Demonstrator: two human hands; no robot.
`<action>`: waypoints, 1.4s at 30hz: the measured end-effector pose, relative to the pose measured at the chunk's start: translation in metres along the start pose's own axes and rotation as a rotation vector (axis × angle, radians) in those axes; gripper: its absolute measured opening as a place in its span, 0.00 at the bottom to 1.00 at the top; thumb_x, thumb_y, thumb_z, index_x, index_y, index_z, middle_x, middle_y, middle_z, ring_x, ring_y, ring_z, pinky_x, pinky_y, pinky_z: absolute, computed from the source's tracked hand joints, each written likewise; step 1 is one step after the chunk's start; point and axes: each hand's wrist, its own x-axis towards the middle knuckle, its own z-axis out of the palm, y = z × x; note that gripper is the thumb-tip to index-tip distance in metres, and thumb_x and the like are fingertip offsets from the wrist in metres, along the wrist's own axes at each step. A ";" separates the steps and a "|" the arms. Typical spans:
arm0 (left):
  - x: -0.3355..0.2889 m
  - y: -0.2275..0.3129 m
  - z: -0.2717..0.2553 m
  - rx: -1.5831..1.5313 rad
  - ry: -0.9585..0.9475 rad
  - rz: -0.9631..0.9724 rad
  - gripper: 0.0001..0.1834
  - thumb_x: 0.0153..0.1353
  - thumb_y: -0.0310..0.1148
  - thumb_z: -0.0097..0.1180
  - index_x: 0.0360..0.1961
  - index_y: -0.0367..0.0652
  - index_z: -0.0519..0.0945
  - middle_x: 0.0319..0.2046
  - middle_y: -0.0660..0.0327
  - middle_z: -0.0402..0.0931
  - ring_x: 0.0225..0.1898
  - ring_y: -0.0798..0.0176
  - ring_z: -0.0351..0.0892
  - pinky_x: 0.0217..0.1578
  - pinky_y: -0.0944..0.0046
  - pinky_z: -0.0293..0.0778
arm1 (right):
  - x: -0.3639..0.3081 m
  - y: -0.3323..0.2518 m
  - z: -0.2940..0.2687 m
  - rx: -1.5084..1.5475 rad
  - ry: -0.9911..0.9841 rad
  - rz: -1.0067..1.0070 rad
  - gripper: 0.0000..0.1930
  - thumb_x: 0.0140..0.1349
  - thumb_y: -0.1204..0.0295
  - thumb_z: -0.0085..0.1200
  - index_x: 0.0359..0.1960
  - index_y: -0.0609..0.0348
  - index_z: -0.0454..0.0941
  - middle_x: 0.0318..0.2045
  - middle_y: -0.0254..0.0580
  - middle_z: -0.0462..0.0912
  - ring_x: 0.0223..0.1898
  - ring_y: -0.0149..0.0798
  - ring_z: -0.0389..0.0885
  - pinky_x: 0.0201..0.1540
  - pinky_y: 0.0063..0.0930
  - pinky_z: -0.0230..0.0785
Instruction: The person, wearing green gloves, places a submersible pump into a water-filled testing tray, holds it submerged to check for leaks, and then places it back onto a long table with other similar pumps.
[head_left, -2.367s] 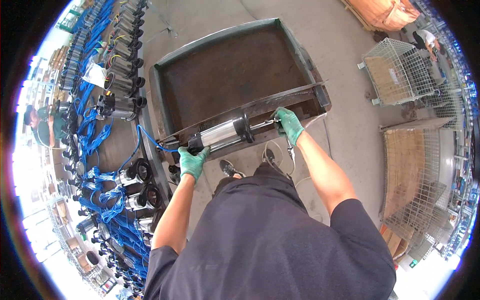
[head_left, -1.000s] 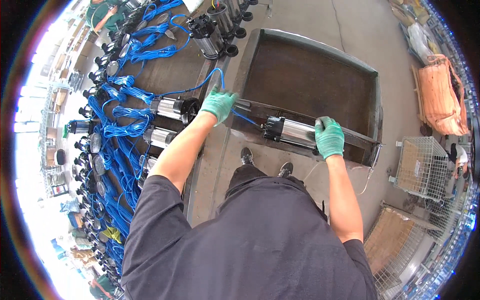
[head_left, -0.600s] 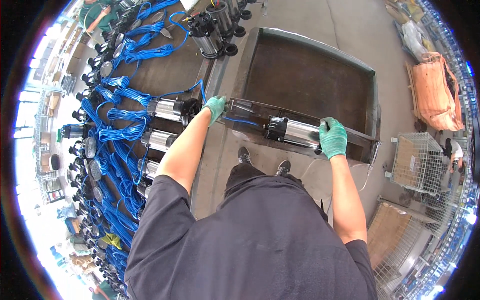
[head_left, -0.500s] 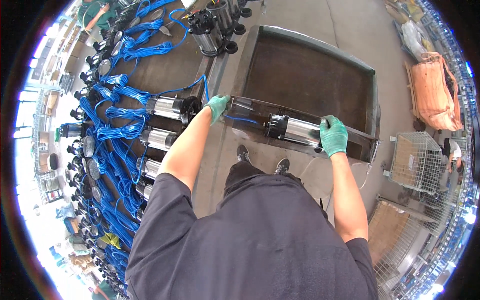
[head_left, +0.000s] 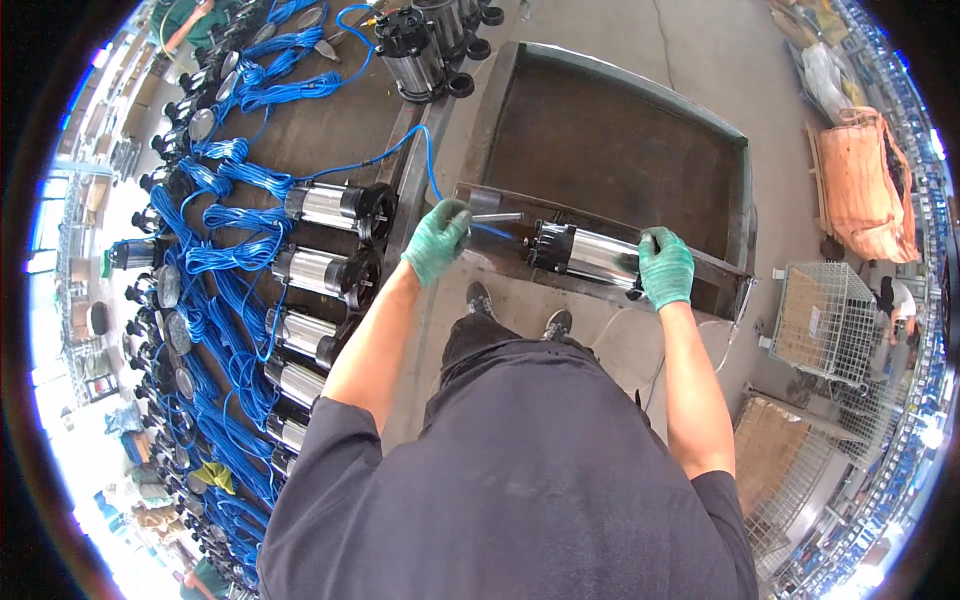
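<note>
A silver and black cylindrical pump (head_left: 600, 254) lies on its side on the metal bench in front of me. My right hand (head_left: 666, 268), in a green glove, is closed over its right end. My left hand (head_left: 437, 243), gloved too, is curled at the bench's left end, its fingers around one end of a slim metal rod (head_left: 497, 217) that points toward the pump. A blue cable (head_left: 431, 160) passes behind this hand and comes out below the rod, toward the pump's black end. Whether the fingers also touch the cable is hidden.
A rimmed metal tray (head_left: 620, 140) lies beyond the pump. On my left, rows of similar pumps (head_left: 330, 206) lie with coiled blue cables (head_left: 240, 255); others stand upright (head_left: 410, 55) at the far end. Wire cages (head_left: 825, 320) and an orange sack (head_left: 870, 185) are at right.
My left hand has moved slightly down and curled, and the metal rod now shows at its fingertips. The blue cable's loop has shifted right. My right hand remains on the pump.
</note>
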 end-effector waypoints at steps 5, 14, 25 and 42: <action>0.003 -0.024 -0.008 0.003 -0.137 -0.230 0.13 0.75 0.44 0.57 0.51 0.48 0.81 0.26 0.73 0.72 0.23 0.75 0.70 0.23 0.72 0.65 | 0.002 0.001 0.003 0.012 0.002 -0.036 0.10 0.68 0.64 0.55 0.38 0.55 0.85 0.38 0.50 0.87 0.43 0.56 0.83 0.50 0.48 0.75; 0.030 -0.034 -0.013 0.056 -0.279 -0.436 0.16 0.73 0.48 0.59 0.47 0.47 0.81 0.24 0.71 0.73 0.20 0.74 0.68 0.21 0.70 0.63 | 0.003 -0.001 0.002 0.017 0.005 -0.013 0.10 0.67 0.64 0.55 0.39 0.56 0.85 0.39 0.50 0.87 0.44 0.56 0.83 0.50 0.48 0.75; 0.042 -0.046 0.001 0.824 -0.275 0.171 0.22 0.67 0.31 0.65 0.62 0.51 0.80 0.35 0.70 0.82 0.29 0.77 0.72 0.29 0.72 0.72 | 0.003 0.001 0.003 0.004 -0.002 -0.007 0.10 0.67 0.64 0.56 0.39 0.56 0.85 0.38 0.51 0.86 0.44 0.56 0.83 0.51 0.48 0.75; 0.033 -0.030 0.004 0.292 -0.374 -0.163 0.30 0.65 0.30 0.66 0.67 0.42 0.72 0.38 0.67 0.80 0.35 0.71 0.74 0.35 0.66 0.74 | 0.004 0.006 0.003 -0.008 0.003 0.009 0.10 0.67 0.64 0.56 0.39 0.55 0.85 0.39 0.49 0.87 0.44 0.55 0.83 0.50 0.48 0.76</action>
